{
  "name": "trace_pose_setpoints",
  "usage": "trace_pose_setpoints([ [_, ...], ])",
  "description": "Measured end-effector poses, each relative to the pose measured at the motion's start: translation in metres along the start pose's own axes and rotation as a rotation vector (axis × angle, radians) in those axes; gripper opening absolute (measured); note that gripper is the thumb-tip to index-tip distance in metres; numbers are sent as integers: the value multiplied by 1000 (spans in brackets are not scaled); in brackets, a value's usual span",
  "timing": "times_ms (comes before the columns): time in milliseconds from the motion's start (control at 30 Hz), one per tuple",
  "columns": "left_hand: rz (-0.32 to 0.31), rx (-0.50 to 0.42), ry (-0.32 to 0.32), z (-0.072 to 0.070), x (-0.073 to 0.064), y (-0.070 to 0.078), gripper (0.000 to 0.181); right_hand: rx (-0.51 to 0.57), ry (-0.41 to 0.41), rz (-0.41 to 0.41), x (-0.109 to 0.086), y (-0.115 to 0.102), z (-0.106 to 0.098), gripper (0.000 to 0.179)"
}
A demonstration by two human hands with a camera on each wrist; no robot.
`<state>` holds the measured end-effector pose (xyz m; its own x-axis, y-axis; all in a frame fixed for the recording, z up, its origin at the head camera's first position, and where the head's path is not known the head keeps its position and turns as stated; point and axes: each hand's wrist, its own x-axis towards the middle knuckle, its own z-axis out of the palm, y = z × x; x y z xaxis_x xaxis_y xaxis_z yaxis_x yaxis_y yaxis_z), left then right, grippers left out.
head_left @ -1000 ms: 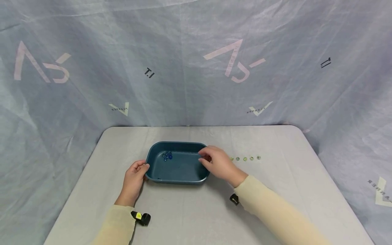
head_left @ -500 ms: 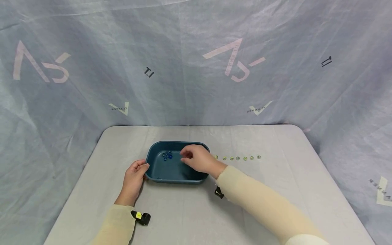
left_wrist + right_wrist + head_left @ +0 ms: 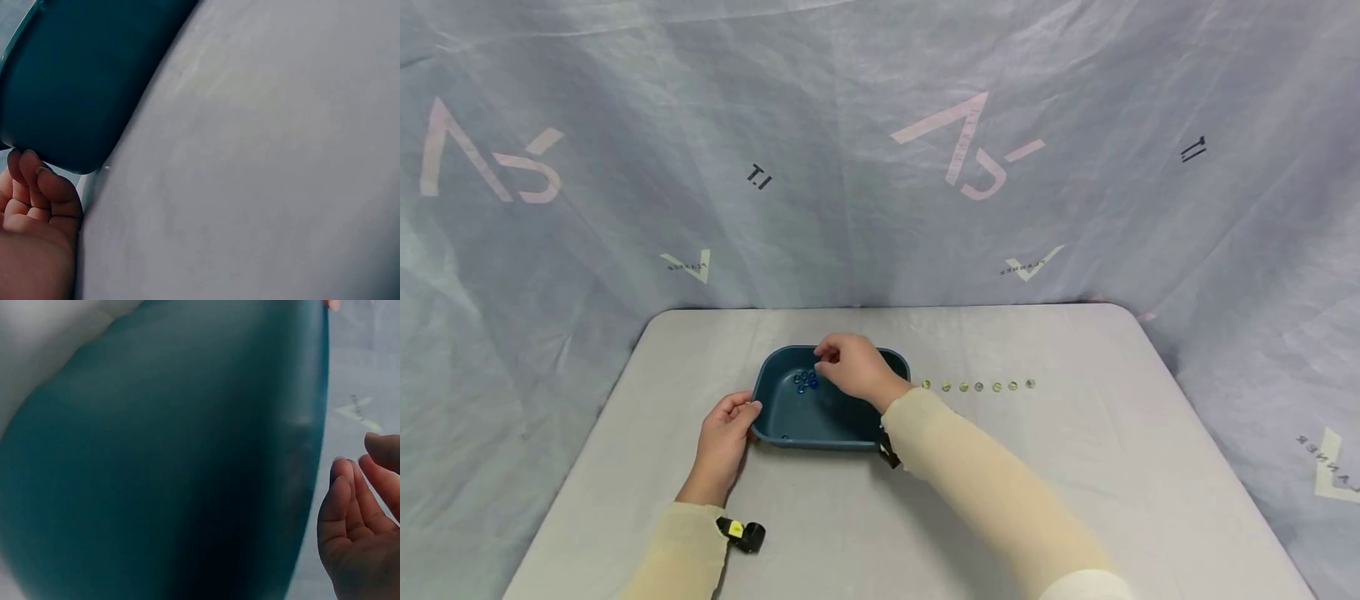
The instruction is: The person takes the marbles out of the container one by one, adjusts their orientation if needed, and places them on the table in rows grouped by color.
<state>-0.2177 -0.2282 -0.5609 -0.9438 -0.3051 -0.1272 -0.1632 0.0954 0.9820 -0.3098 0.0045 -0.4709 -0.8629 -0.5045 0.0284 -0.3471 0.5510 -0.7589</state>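
A dark teal rectangular tray [image 3: 820, 423] sits on the table, with a cluster of small blue glass marbles [image 3: 802, 379] inside near its back left. Another small marble [image 3: 786, 437] lies by the tray's front left corner. My left hand [image 3: 724, 442] grips the tray's left end, thumb at the rim and fingers against the outer wall. Over the back of the tray hovers my right hand [image 3: 852, 367], its fingers loosely bent. In the right wrist view a gap shows between thumb and fingers [image 3: 337, 500], with nothing visible held there.
To the right of the tray runs a row of several yellowish and clear glass marbles [image 3: 964, 387] on the pale cloth-covered table [image 3: 820, 525]. A grey-blue printed curtain [image 3: 850, 225] hangs behind the table's back edge.
My right hand has moved left from the tray's right end to above its back middle, uncovering more of the marble row. The left hand keeps its hold on the tray.
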Motion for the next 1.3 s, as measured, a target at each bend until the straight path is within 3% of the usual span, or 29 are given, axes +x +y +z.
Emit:
trace_pose_setpoints([
  [367, -6, 11, 2, 1, 2, 0, 35, 21, 16, 88, 13, 10, 33, 21],
  [667, -18, 21, -2, 0, 2, 0, 37, -49, 66, 146, 20, 19, 48, 16],
  [1000, -14, 2, 4, 1, 1, 2, 34, -228, 13, 161, 23, 15, 51, 16],
  [1300, -17, -4, 6, 2, 2, 0, 33, -319, -13, 127, 28, 20, 57, 9],
])
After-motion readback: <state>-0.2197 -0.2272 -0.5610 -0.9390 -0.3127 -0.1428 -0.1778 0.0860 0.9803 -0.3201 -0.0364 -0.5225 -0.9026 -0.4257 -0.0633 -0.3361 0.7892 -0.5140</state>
